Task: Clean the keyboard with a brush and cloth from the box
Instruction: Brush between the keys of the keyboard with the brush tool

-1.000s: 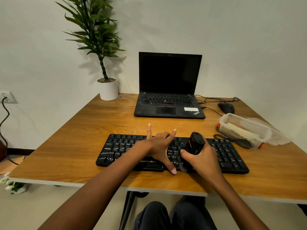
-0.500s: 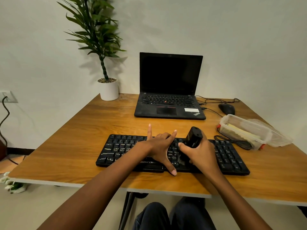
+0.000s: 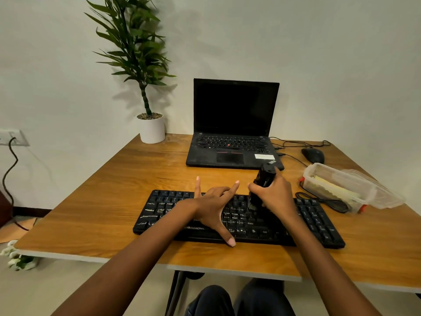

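A brown wooden table (image 3: 91, 213) is holding everything up. A black keyboard (image 3: 246, 224) is lying near its front edge, and an open black laptop (image 3: 232, 142) is sitting behind that. A white pot (image 3: 152, 130) with a plant is standing at the back left corner, while a black mouse (image 3: 313, 155), a clear box (image 3: 337, 187) and a black cord (image 3: 323, 201) are resting on the right side.

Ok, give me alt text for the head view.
A person's right hand holds a black brush bristles-down on a black keyboard, while the left hand rests on it, fingers spread. Behind sit a laptop, mouse, potted plant and clear box.
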`<action>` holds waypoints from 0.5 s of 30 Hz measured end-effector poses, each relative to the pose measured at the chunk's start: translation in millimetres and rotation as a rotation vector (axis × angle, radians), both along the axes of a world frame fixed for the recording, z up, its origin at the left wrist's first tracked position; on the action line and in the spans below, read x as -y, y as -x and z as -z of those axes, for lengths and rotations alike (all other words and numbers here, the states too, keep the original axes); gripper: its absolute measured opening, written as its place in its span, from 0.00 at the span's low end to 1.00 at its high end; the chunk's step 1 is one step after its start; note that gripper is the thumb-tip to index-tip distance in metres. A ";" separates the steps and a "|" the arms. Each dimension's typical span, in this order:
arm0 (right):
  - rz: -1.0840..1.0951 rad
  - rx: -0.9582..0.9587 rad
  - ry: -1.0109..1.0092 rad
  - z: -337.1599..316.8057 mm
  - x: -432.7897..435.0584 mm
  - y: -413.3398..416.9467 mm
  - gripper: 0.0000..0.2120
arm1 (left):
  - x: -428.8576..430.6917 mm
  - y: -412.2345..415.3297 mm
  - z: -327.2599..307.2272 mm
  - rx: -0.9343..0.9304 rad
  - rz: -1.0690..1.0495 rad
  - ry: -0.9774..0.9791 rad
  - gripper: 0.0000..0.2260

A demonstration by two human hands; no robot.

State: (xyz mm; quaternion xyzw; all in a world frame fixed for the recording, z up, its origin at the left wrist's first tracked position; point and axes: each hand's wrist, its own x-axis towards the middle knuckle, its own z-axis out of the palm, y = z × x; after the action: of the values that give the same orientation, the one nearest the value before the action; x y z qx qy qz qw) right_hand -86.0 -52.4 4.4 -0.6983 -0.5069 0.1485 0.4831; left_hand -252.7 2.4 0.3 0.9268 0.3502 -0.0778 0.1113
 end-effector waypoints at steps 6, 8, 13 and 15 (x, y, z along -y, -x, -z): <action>-0.155 -0.001 0.086 13.0 10.4 11.2 0.15 | -2.4 9.4 3.8 0.000 -0.025 -0.015 0.59; -0.184 0.001 0.121 11.9 6.3 7.7 0.13 | -4.0 7.0 3.6 -0.008 -0.015 -0.032 0.59; -0.098 0.059 -0.015 14.1 3.6 12.9 0.18 | -4.8 4.0 -0.5 -0.037 -0.025 -0.024 0.59; -0.138 0.059 -0.022 19.3 13.8 16.8 0.19 | -5.3 4.6 0.6 -0.034 -0.028 -0.031 0.59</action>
State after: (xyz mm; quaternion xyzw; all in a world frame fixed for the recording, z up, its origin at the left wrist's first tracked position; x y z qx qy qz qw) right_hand -102.8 -66.2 -14.9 -0.6603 -0.5695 0.1554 0.4641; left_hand -257.3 7.7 -0.2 0.9219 0.3661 -0.0867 0.0921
